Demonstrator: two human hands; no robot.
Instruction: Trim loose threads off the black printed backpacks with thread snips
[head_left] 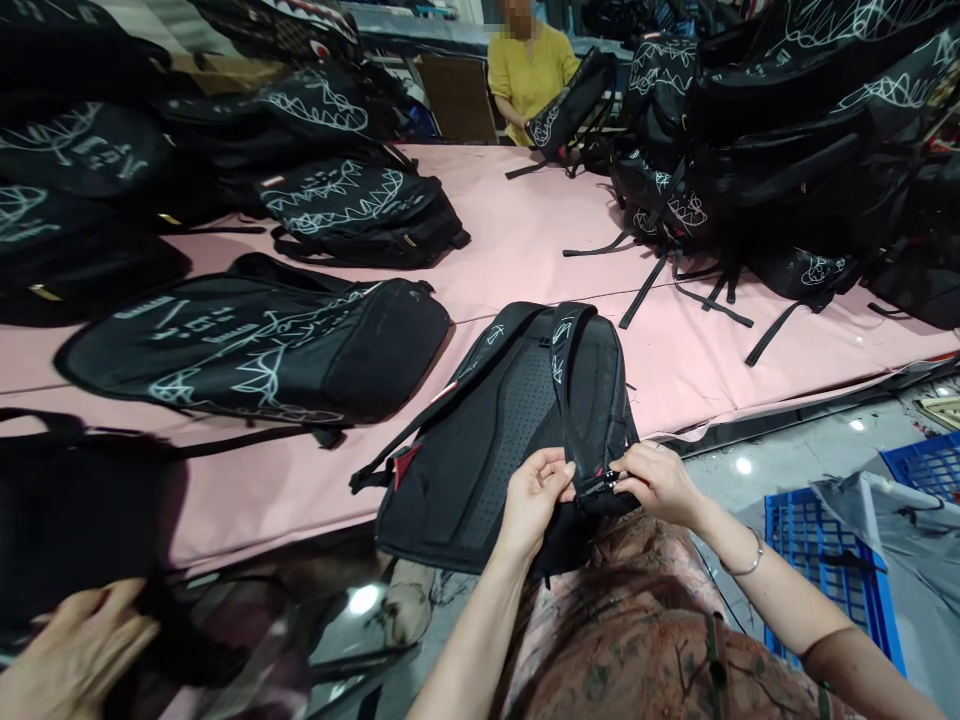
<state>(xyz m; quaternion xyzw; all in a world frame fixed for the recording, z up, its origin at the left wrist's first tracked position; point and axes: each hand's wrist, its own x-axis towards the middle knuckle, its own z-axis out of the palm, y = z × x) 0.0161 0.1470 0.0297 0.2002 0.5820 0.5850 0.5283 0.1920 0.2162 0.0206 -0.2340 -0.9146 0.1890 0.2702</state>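
Note:
A black backpack (480,490) lies in front of me with its padded back panel up, partly past the table's edge. Its shoulder strap (564,390) bears white line drawings and runs down to my hands. With thumb and fingers closed, my left hand (534,490) pinches the lower part of this strap. Just to its right, my right hand (658,482) is closed on the strap's dark lower end, beside a small strip of red. The exact piece between the right fingertips is partly hidden. A red patch (405,462) shows at the backpack's left side.
A pink-covered table (510,230) carries several black backpacks (255,345), heaped at left and right (795,180). A co-worker's hand (82,640) touches a black bag at lower left. Across the table, a person in yellow (532,75) handles another backpack. Blue crates (825,560) stand at right.

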